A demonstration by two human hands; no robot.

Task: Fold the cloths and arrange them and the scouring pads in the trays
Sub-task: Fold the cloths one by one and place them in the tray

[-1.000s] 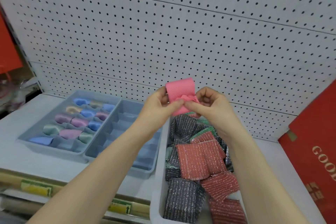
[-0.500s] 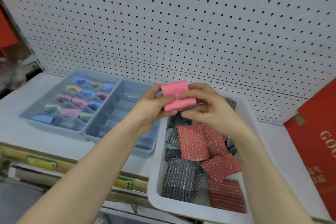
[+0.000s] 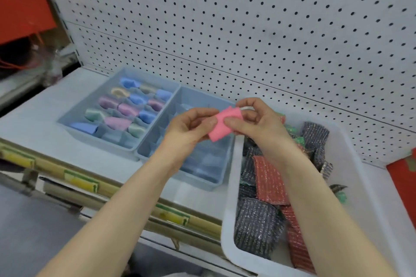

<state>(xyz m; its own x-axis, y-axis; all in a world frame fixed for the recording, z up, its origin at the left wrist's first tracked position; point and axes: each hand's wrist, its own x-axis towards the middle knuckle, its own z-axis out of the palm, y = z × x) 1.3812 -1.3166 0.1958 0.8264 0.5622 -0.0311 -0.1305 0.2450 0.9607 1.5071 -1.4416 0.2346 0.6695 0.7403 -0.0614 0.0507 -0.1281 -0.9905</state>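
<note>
I read the pink cloth as folded small and held in the air above the right-hand grey tray, at its far end; left hand pinches the cloth's left edge, thumb on top; right hand pinches its right edge, fingers curled. The left-hand grey tray touches the first and holds folded cloths in its compartments. The scouring pads, red and dark, lie loose in the white bin just right of the trays; all stand on the shelf before the pegboard.
</note>
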